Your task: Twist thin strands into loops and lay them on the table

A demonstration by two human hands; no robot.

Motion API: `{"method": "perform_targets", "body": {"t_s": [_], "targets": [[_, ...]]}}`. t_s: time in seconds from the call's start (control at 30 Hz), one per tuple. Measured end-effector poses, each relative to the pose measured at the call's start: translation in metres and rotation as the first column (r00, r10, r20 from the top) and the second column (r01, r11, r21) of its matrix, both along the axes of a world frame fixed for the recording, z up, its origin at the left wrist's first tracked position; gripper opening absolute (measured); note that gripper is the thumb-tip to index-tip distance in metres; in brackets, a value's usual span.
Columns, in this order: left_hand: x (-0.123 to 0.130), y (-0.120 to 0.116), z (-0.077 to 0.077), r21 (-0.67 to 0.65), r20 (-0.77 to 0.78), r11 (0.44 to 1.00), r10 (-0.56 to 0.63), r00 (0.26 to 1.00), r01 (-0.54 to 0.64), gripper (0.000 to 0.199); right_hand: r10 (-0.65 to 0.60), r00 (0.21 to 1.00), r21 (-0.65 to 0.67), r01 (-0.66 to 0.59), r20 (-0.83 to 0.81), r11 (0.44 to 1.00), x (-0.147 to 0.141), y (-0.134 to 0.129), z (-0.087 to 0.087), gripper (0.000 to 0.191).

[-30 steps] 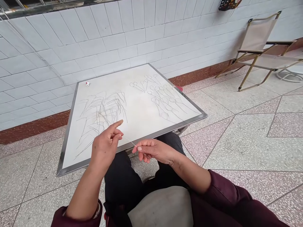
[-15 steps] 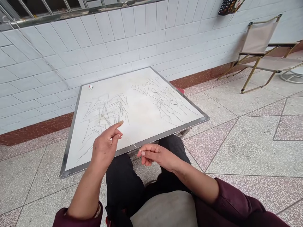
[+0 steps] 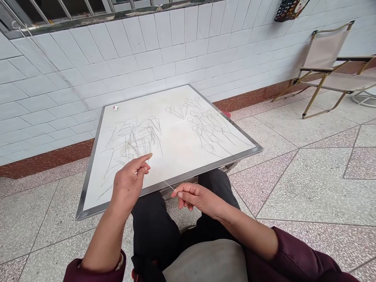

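Observation:
My right hand (image 3: pixel 192 197) pinches a thin, pale wire (image 3: pixel 167 184) between thumb and forefinger, just off the near edge of a white tabletop (image 3: pixel 176 164). From there the wire slants up and left, fading against the white surface in line with the fingertips of my left hand (image 3: pixel 132 174). That hand has thumb and fingers pressed together, apparently on the wire's far end, while its forefinger points outward. Beyond it lies a tangle of thin bent wires (image 3: pixel 132 137). Several wires with looped ends (image 3: pixel 210 129) are spread on the right.
A tiny white and red object (image 3: pixel 115 108) sits at the table's far left corner. Metal trim (image 3: pixel 246 154) borders the table, which stands near a white tiled wall (image 3: pixel 164 58). A folding chair (image 3: pixel 326 58) is at right, and a patterned bag (image 3: pixel 289 9) hangs on the wall.
The view has shifted slightly, so the table and chair appear a little further right. My hands keep nearly the same pose, with the right hand slightly further from the left.

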State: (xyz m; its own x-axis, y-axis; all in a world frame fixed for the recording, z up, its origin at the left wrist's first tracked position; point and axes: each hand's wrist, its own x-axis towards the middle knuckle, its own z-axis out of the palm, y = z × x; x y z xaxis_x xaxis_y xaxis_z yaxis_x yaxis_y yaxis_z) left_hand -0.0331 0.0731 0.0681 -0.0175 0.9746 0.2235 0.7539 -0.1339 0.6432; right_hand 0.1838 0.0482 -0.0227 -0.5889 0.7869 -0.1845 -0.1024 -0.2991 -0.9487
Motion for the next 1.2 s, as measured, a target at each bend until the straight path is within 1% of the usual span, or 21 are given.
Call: {"method": "perform_targets", "body": {"t_s": [0.1,0.23,0.47,0.57,0.67,0.73,0.8,0.87,0.93,0.97,1.07,1.13,1.2], "targets": [[-0.003,0.000,0.002,-0.014,-0.003,1.000,0.022,1.000,-0.022,0.037,0.003,0.999,0.031,-0.004,0.045,1.000,0.006,-0.004,-0.001,0.031],[-0.006,0.000,0.004,-0.005,-0.014,0.999,0.042,0.999,-0.042,0.037,-0.007,0.997,0.033,0.004,0.072,0.999,0.011,-0.009,-0.005,0.030],[-0.009,0.002,0.000,-0.014,-0.025,1.000,0.026,0.999,-0.026,0.038,-0.023,0.993,0.070,0.015,0.112,0.997,0.014,-0.013,-0.011,0.033],[-0.010,0.002,-0.004,-0.002,-0.027,1.000,0.012,1.000,-0.012,0.038,-0.069,0.982,0.127,0.046,0.178,0.991,0.013,-0.015,-0.016,0.029],[-0.011,0.004,-0.012,0.020,-0.022,1.000,0.002,1.000,-0.002,0.039,-0.170,0.934,0.292,0.075,0.315,0.953,0.013,-0.017,-0.021,0.022],[-0.011,0.005,-0.017,0.018,-0.001,1.000,-0.009,1.000,0.009,0.039,-0.212,0.900,0.381,0.057,0.380,0.923,0.013,-0.018,-0.022,0.019],[-0.010,0.006,-0.020,-0.008,0.037,1.000,-0.024,0.999,0.024,0.039,-0.209,0.886,0.438,0.007,0.414,0.899,0.015,-0.017,-0.021,0.021],[-0.008,0.006,-0.021,-0.045,0.084,0.998,-0.034,0.996,0.038,0.039,-0.211,0.877,0.505,-0.041,0.431,0.862,0.016,-0.013,-0.018,0.024],[-0.004,0.005,-0.020,-0.071,0.130,0.996,-0.035,0.991,0.044,0.039,-0.258,0.869,0.559,-0.025,0.422,0.829,0.014,-0.007,-0.015,0.024],[-0.002,0.004,-0.019,-0.083,0.148,0.995,-0.034,0.988,0.046,0.040,-0.276,0.871,0.563,-0.001,0.406,0.826,0.012,-0.004,-0.014,0.024],[0.005,0.004,-0.018,-0.110,0.184,0.993,-0.030,0.983,0.051,0.039,-0.278,0.902,0.521,0.071,0.331,0.851,0.002,0.004,-0.015,0.022],[0.007,0.006,-0.020,-0.115,0.215,0.991,-0.035,0.976,0.061,0.040,-0.274,0.913,0.503,0.092,0.302,0.859,-0.004,0.006,-0.018,0.020],[0.005,0.010,-0.024,-0.095,0.245,0.993,-0.046,0.968,0.071,0.041,-0.298,0.905,0.494,0.117,0.304,0.861,-0.007,0.009,-0.020,0.020]]}}
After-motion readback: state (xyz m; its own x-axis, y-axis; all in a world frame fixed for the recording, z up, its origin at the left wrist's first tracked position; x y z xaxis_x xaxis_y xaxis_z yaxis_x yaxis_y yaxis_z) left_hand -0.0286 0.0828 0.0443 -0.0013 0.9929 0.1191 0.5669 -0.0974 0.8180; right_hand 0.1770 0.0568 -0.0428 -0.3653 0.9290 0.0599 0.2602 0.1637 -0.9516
